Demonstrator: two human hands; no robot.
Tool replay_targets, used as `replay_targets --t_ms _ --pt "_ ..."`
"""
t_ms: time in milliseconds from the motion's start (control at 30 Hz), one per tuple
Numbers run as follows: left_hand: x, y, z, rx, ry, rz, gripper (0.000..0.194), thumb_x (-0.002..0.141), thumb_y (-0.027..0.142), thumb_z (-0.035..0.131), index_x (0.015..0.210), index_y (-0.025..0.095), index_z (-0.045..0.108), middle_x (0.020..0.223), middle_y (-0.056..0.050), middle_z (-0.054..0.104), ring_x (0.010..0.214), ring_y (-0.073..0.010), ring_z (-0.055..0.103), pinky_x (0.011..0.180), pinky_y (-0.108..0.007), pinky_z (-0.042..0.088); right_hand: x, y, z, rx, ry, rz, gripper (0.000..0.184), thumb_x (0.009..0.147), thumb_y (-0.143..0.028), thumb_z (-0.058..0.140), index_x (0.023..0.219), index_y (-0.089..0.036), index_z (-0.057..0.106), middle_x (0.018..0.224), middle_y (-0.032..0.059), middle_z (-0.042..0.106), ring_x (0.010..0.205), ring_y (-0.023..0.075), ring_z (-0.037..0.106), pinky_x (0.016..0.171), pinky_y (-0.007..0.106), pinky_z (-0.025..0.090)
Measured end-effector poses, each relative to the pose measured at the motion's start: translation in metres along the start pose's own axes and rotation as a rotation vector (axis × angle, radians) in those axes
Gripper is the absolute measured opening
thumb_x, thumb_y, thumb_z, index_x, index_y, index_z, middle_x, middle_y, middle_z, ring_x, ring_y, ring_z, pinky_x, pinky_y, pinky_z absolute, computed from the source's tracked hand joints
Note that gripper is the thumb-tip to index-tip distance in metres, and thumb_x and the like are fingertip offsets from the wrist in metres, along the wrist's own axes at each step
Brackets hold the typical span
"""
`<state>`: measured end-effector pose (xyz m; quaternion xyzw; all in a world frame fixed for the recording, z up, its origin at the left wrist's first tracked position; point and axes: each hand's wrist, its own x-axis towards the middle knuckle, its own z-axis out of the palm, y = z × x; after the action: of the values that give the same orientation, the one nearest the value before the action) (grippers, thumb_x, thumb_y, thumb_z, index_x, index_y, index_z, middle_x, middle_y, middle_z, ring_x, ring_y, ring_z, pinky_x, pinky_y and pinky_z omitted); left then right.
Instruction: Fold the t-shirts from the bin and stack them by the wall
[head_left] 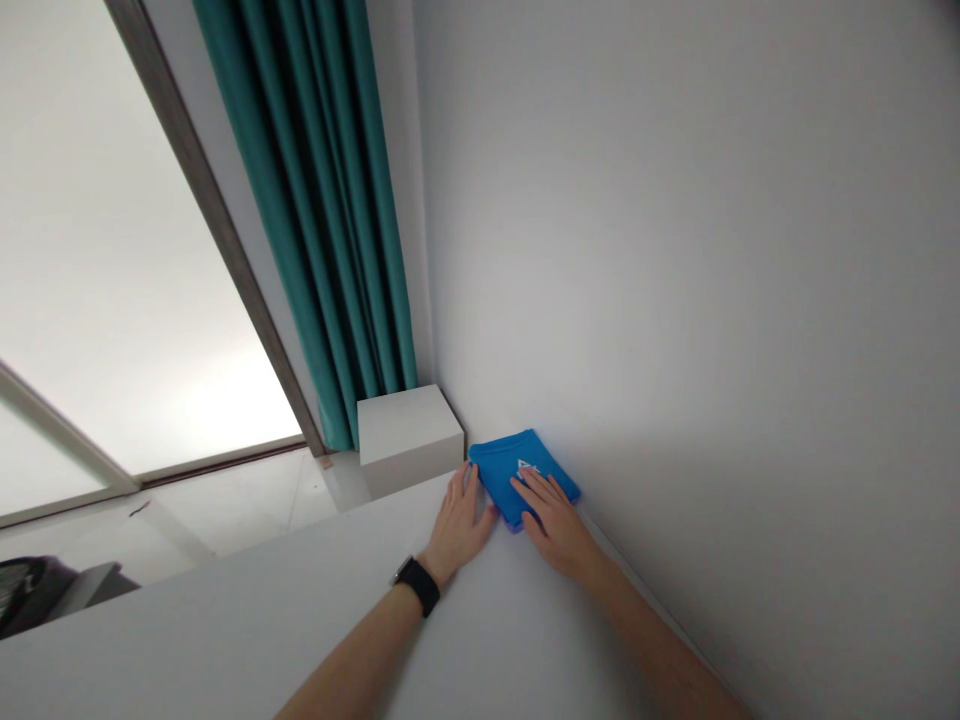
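A bright blue folded piece of fabric [501, 472] with a white logo lies at the far end of a white surface, against the wall. Purple shows along its lower edge. My right hand [553, 522] rests flat on top of it, fingers spread over the logo. At its left edge lies my left hand [459, 522], fingers stretched out and touching the side of the stack or very close to it. A black watch [418, 584] is on my left wrist. Neither hand grips anything. The underside of the fabric is hidden.
The white tabletop [247, 640] runs along a plain wall [675, 250]. Beyond its far edge stands a white box-like unit [411, 425] below a green curtain [322, 200]. Glass sliding doors [135, 250] are at left; a dark object [45, 590] sits on the tiled floor.
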<state>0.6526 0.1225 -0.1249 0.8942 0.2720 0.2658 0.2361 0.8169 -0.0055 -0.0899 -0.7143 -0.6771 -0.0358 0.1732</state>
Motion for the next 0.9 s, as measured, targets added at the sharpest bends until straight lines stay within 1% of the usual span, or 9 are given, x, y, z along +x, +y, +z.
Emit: replay_targets --t_ms 67,100,200,367,533,633,733,833,900 --pt "0.005 -0.005 -0.002 -0.005 0.028 0.001 0.063 0.097 0.039 0.039 0.151 0.013 0.022 0.159 -0.017 0.024 0.147 -0.0277 0.021 0.118 -0.049 0.024 0.007 0.007 -0.001 -0.02 0.032 0.089 0.053 0.097 -0.032 0.032 0.147 -0.019 0.041 0.156 0.0089 0.033 0.144 0.024 0.027 0.118 0.047 0.021" --pt "0.008 -0.007 -0.002 0.004 0.02 -0.002 0.063 0.098 0.041 0.037 0.152 0.013 0.022 0.159 -0.017 0.023 0.147 -0.0273 0.021 0.118 -0.048 0.024 0.01 0.01 0.0 -0.039 0.038 0.13 0.053 0.098 -0.035 0.033 0.147 -0.019 0.041 0.156 0.0101 0.033 0.144 0.0251 0.028 0.118 0.048 0.021" --pt "0.016 -0.007 -0.002 0.069 -0.045 -0.034 0.064 0.099 0.046 0.033 0.151 0.009 0.022 0.159 -0.018 0.022 0.146 -0.0263 0.023 0.118 -0.044 0.024 0.017 0.019 0.007 -0.094 0.001 0.208 0.055 0.098 -0.042 0.036 0.148 -0.02 0.039 0.156 0.0121 0.032 0.144 0.027 0.028 0.116 0.048 0.022" --pt "0.021 -0.001 -0.004 0.166 -0.119 -0.078 0.066 0.099 0.048 0.032 0.152 0.01 0.021 0.159 -0.017 0.023 0.145 -0.0255 0.027 0.118 -0.043 0.024 0.015 0.024 0.019 -0.139 -0.044 0.222 0.059 0.099 -0.046 0.033 0.152 -0.021 0.031 0.158 0.0124 0.028 0.146 0.0271 0.023 0.116 0.048 0.02" --pt "0.017 0.002 -0.008 0.184 -0.13 -0.105 0.065 0.099 0.047 0.032 0.152 0.011 0.021 0.159 -0.016 0.023 0.145 -0.0246 0.026 0.118 -0.044 0.022 0.012 0.022 0.017 -0.155 -0.026 0.215 0.058 0.099 -0.047 0.032 0.152 -0.021 0.032 0.157 0.0121 0.029 0.145 0.0272 0.024 0.116 0.049 0.02" --pt "0.01 0.005 -0.014 0.184 -0.116 -0.111 0.062 0.1 0.045 0.032 0.152 0.014 0.023 0.158 -0.015 0.026 0.145 -0.0249 0.027 0.118 -0.047 0.021 0.011 0.013 0.011 -0.156 0.028 0.178 0.059 0.099 -0.047 0.032 0.151 -0.02 0.032 0.157 0.0114 0.03 0.146 0.0268 0.023 0.117 0.05 0.019" --pt "0.0 0.007 -0.024 0.187 -0.097 -0.092 0.058 0.099 0.043 0.035 0.149 0.014 0.029 0.157 -0.016 0.029 0.144 -0.0269 0.03 0.116 -0.047 0.024 0.011 -0.005 0.005 -0.15 0.085 0.118 0.057 0.099 -0.044 0.032 0.149 -0.018 0.037 0.155 0.0107 0.034 0.146 0.0258 0.023 0.118 0.049 0.017" --pt "-0.013 0.006 -0.041 0.207 -0.083 -0.085 0.054 0.097 0.041 0.04 0.145 0.015 0.036 0.155 -0.016 0.034 0.142 -0.0288 0.032 0.115 -0.047 0.027 0.016 -0.027 0.004 -0.143 0.122 0.063 0.053 0.098 -0.039 0.034 0.146 -0.017 0.042 0.154 0.0106 0.037 0.145 0.0248 0.026 0.119 0.048 0.017" --pt "-0.024 0.004 -0.056 0.215 -0.085 -0.089 0.052 0.096 0.039 0.043 0.143 0.017 0.039 0.152 -0.015 0.037 0.14 -0.0295 0.034 0.113 -0.048 0.029 0.02 -0.043 0.008 -0.135 0.125 0.032 0.052 0.097 -0.036 0.037 0.145 -0.016 0.043 0.153 0.0113 0.038 0.144 0.0249 0.029 0.119 0.048 0.017"
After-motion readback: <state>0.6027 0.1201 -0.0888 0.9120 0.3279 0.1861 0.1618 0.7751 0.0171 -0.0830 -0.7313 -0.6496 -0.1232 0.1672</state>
